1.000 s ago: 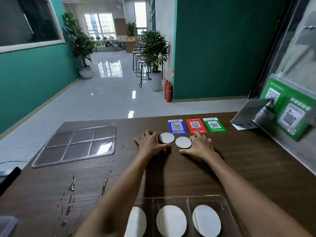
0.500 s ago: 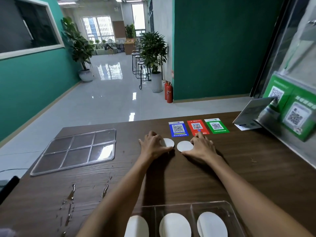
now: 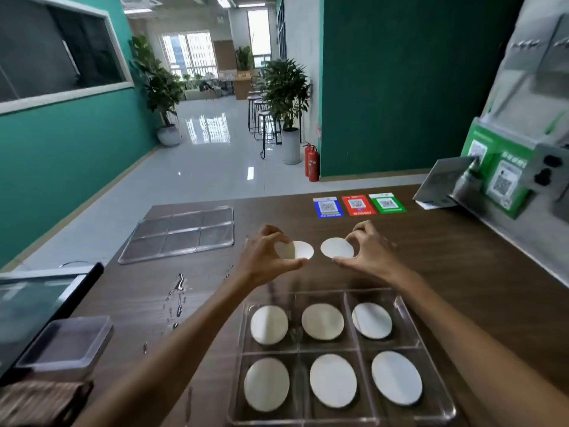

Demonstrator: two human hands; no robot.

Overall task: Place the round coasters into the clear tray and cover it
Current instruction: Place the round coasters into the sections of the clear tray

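Note:
My left hand (image 3: 267, 257) pinches a white round coaster (image 3: 300, 250) by its edge, lifted above the brown table. Beside it, my right hand (image 3: 368, 252) pinches a second white coaster (image 3: 336, 248) the same way. Both coasters hover just beyond the clear tray (image 3: 409, 309), which sits near me with six compartments, each holding white coasters. The clear lid (image 3: 181, 234), ribbed into six panels, lies flat on the table at the far left.
Blue, red and green QR cards (image 3: 358, 204) lie at the table's far edge. A green QR stand (image 3: 505, 177) and a grey card holder are at the right. Water drops (image 3: 178, 291) streak the table left of my arm. A clear box (image 3: 66, 342) sits near left.
Both hands, which lay flat on the two coasters on the table, have picked them up and drawn them toward the tray. The camera has tilted down, showing the whole tray.

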